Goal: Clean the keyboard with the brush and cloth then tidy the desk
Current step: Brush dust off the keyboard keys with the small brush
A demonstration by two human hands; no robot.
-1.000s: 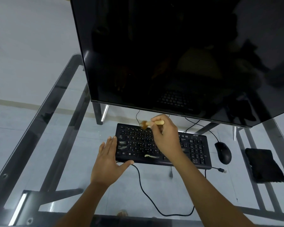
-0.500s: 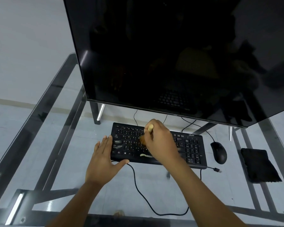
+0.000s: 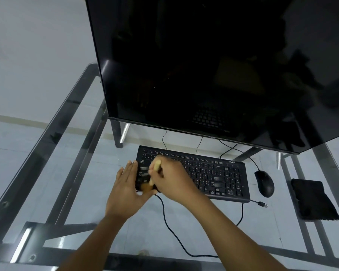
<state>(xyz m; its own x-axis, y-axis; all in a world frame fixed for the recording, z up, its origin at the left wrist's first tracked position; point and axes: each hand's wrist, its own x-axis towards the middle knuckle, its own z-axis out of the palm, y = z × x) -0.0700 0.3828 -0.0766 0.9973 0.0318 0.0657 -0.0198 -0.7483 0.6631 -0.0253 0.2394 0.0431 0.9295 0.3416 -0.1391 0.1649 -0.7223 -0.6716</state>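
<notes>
Glass bench carries black keyboard, long axis 9-to-3. Right hand grips brush, bristles down at keyboard's 8 o'clock corner. Left hand flat, fingers straight, steadying that end. Black cloth lies well apart at 3 o'clock, right hand nearer.

The setting is presenting as an office-type computer workstation. A glass-topped desk on a dark metal frame is carrying a large dark monitor that is standing switched off, with a black wired keyboard lying in front of it, a black wired mouse sitting just to its right and a black cloth lying further right. Plain pale floor tiles are showing through the glass, and a bare light wall is standing behind the desk.
</notes>
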